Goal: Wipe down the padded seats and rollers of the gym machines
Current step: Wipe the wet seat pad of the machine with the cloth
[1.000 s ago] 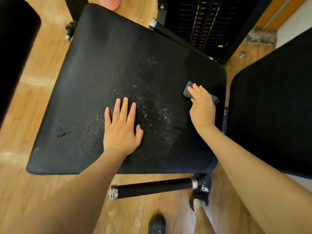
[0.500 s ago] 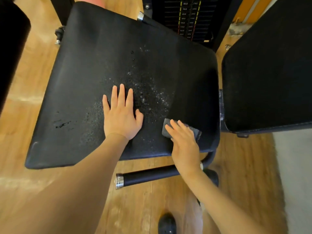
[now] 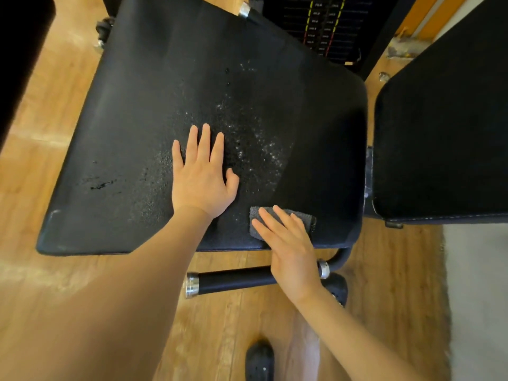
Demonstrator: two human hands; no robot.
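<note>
A wide black padded seat (image 3: 154, 100) fills the middle of the view, with wet droplets speckled across its centre. My left hand (image 3: 202, 174) lies flat on the seat with fingers straight and spread. My right hand (image 3: 288, 243) presses a folded grey cloth (image 3: 301, 217) onto the seat near its front right edge, fingers straight on top of the cloth. A second black pad (image 3: 445, 133) stands to the right of the seat.
A black handle bar with chrome ends (image 3: 233, 279) juts out under the seat's front edge. A weight stack (image 3: 321, 26) stands behind the seat. Another dark pad (image 3: 19, 64) is at the far left. My shoes (image 3: 259, 361) are on the wooden floor.
My right hand has dragged the cloth from the seat's far right side toward me, down to the front right edge. My left hand has stayed flat on the seat.
</note>
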